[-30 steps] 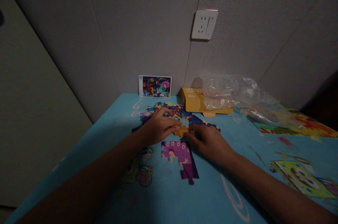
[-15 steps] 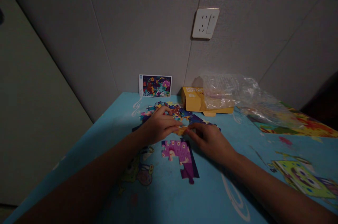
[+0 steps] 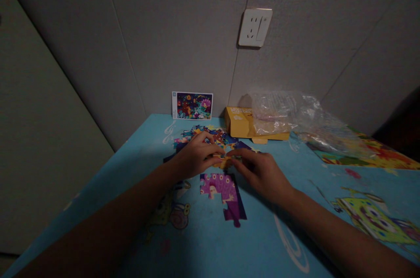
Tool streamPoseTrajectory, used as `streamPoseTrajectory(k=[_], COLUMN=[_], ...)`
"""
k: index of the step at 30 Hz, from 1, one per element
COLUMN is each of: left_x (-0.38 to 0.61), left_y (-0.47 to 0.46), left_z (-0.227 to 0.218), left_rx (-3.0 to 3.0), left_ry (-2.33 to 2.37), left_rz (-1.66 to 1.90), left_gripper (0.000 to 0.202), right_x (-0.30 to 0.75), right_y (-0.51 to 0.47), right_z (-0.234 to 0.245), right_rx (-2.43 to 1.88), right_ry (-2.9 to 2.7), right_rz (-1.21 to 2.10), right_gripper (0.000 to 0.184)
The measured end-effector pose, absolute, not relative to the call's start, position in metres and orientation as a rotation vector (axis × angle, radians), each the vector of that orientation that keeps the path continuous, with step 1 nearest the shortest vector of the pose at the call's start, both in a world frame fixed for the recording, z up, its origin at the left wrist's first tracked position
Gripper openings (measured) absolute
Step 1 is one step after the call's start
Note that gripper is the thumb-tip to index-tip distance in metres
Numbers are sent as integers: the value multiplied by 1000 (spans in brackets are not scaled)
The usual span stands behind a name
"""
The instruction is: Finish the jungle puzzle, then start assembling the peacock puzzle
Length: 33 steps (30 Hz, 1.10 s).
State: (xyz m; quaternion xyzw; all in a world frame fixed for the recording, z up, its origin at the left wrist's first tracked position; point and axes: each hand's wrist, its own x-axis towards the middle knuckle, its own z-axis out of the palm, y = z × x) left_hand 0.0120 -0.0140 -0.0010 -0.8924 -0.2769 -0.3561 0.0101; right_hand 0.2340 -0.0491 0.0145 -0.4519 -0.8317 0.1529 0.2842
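Observation:
Between my two hands are orange puzzle pieces (image 3: 225,164), partly covered by the fingertips. My left hand (image 3: 197,154) pinches them from the left, its thumb and fingers closed. From the right, my right hand (image 3: 257,171) grips the same orange pieces with thumb and forefinger. Whether they are locked together I cannot tell. Just nearer to me lies a joined purple puzzle section (image 3: 218,184) with a stepped, gapped edge. Behind the hands, several dark blue and multicoloured puzzle pieces (image 3: 223,136) are spread, partly hidden by my left hand.
A picture card (image 3: 194,105) leans against the wall. To its right sit a yellow box (image 3: 239,124) and a crumpled clear plastic bag (image 3: 282,112). A colourful sheet (image 3: 377,155) lies under the bag's right part. The blue cartoon tablecloth (image 3: 203,247) covers the table.
My right hand's fingers have shifted slightly left, closer to my left fingertips over the orange pieces. The purple section and the things at the back stay put.

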Motion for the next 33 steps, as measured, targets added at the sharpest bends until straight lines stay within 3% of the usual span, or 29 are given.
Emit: streamPoseTrajectory(k=[14,33], left_x=[11,9], left_y=[-11,-14], left_z=[-4,-2], left_rx=[-2834,-2865], left_ry=[-829,-883], left_rz=[-1063,-967], left_gripper=[21,29], right_x=[234,236], right_y=[-47,-46], right_z=[17,13], right_rx=[-1318,-1249], right_ry=[-2212,-2266], right_rz=[387,406], right_gripper=[23,25])
